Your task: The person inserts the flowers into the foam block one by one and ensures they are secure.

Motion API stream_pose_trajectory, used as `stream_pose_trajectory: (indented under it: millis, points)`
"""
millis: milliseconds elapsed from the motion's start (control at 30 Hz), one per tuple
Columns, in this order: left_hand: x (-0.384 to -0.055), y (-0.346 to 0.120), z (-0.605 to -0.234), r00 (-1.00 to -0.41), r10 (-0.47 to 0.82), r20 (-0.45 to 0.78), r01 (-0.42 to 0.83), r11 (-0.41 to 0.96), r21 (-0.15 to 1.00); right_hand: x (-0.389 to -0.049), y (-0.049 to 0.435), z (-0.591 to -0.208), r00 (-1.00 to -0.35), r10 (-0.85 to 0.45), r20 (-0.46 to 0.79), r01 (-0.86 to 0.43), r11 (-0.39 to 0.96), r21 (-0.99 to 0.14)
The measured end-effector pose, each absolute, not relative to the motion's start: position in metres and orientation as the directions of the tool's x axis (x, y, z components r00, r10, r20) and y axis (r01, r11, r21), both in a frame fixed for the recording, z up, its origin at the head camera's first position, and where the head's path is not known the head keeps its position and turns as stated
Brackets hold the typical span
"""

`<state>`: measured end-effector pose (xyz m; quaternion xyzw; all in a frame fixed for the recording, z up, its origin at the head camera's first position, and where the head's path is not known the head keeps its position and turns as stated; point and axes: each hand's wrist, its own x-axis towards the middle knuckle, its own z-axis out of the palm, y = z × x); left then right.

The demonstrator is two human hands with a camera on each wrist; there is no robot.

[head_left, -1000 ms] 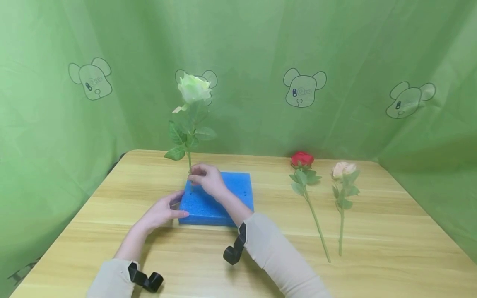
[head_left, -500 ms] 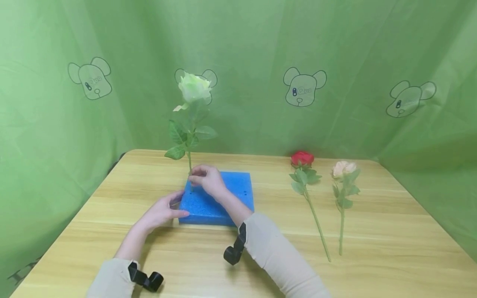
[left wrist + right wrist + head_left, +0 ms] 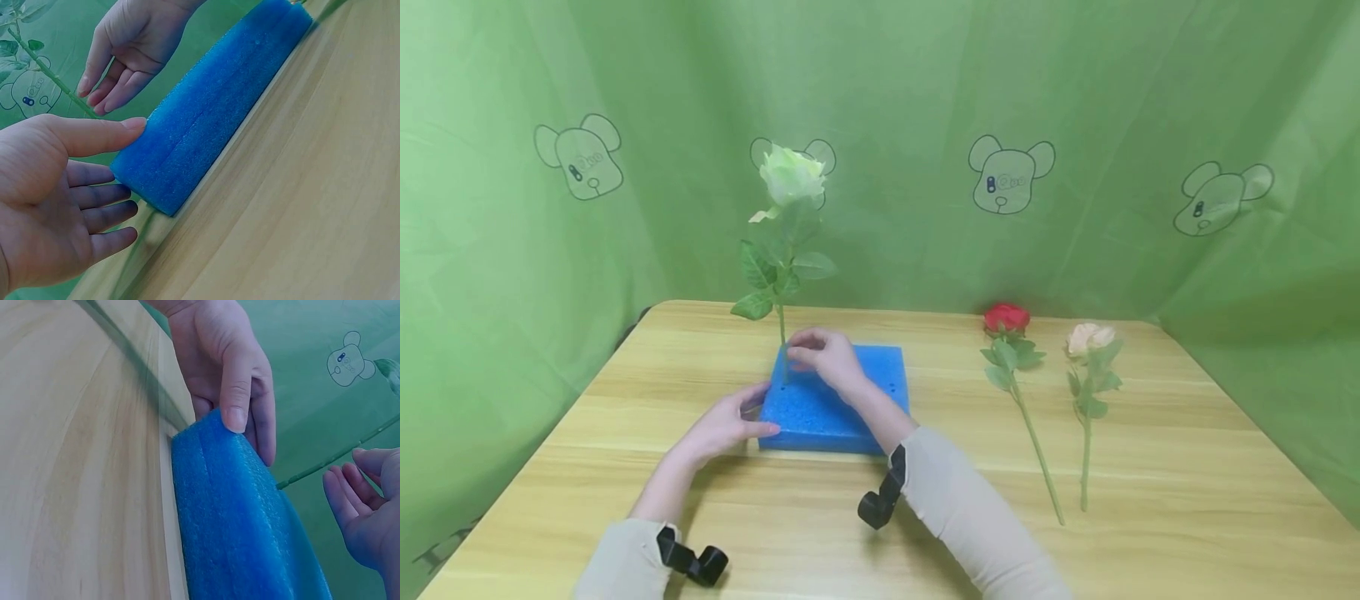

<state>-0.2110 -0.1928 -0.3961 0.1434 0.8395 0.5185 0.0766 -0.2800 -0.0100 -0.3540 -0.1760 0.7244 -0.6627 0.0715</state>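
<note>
A pale green-white rose [image 3: 792, 177] stands upright, its stem [image 3: 783, 333] meeting the left part of a blue foam block [image 3: 827, 408]. My right hand [image 3: 827, 358] is beside the lower stem, fingers loosely bent. In the right wrist view, its thumb and fingertips are right by the stem [image 3: 325, 464], with nothing between them. My left hand [image 3: 726, 429] rests against the block's left end. In the left wrist view, the thumb [image 3: 106, 134] touches the block's edge while the other fingers extend straight beside its corner.
A red rose [image 3: 1007, 320] and a pale pink rose [image 3: 1090, 340] lie on the right side of the wooden table [image 3: 1180, 442]. Small dark holes [image 3: 892, 388] show in the block's top at right. A green curtain [image 3: 895, 167] hangs behind the table.
My right hand's fingers have loosened from the rose stem, and the hand has shifted slightly right. The rose stays upright in the foam block; my left hand stays at its left end.
</note>
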Motion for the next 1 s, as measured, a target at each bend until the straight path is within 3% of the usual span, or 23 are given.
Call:
stream_pose_trajectory:
  millis: [733, 1000]
  points:
    - [-0.211, -0.192, -0.398, -0.947, 0.322, 0.023, 0.165, 0.421, 0.892, -0.273, 0.049, -0.352, -0.941, -0.312, 0.130, -0.133, -0.011, -0.991]
    - [-0.211, -0.193, -0.397, -0.945, 0.326, 0.026, 0.172, 0.427, 0.888, -0.267, 0.089, -0.347, -0.948, -0.290, 0.133, -0.156, 0.056, -0.986]
